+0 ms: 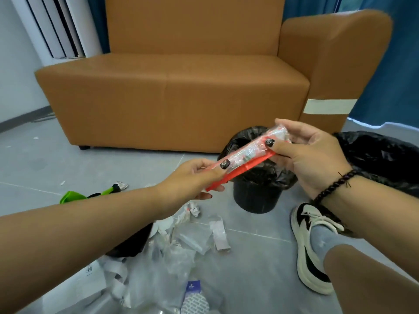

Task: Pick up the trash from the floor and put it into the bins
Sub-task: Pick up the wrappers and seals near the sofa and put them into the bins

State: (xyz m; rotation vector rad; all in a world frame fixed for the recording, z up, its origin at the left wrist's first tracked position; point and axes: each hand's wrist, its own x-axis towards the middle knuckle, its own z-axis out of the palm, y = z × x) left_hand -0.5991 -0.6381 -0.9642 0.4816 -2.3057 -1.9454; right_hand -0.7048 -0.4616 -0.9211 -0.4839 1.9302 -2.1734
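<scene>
Nearest the cam were the person's two forearms, reaching in from 7 and 4 o'clock. Behind them, biggest thing in the rm: a tan sofa (172, 96) filling 12 o'clock, w/ a strip of pale tape (328, 106) on its armrest at 2. A large black bin bag (383, 155) sat at 3 o'clock, partly cut off by the frame edge. A smaller black bin (256, 196), lined w/ a black bag, stood just right of centre, in front of the sofa.

Trash pile (172, 252) lay on the grey floor at 6 o'clock: clear plastic, torn paper, crumpled bits. A black-and-white sneaker (310, 250) was at 4 o'clock, near the bin. A green item (74, 197) lay at 9 o'clock, half hidden by the left arm.

The red wrapper (243, 158) was up off the floor, stretched on a slant above the small bin's mouth. Left hand (197, 180) pinched its lower end, thumb on top, fingers curled under. Right hand (303, 152) pinched the upper end the same way, thumb pressed on the clear plastic part. A dark bead bracelet (333, 184) circled the right wrist.
</scene>
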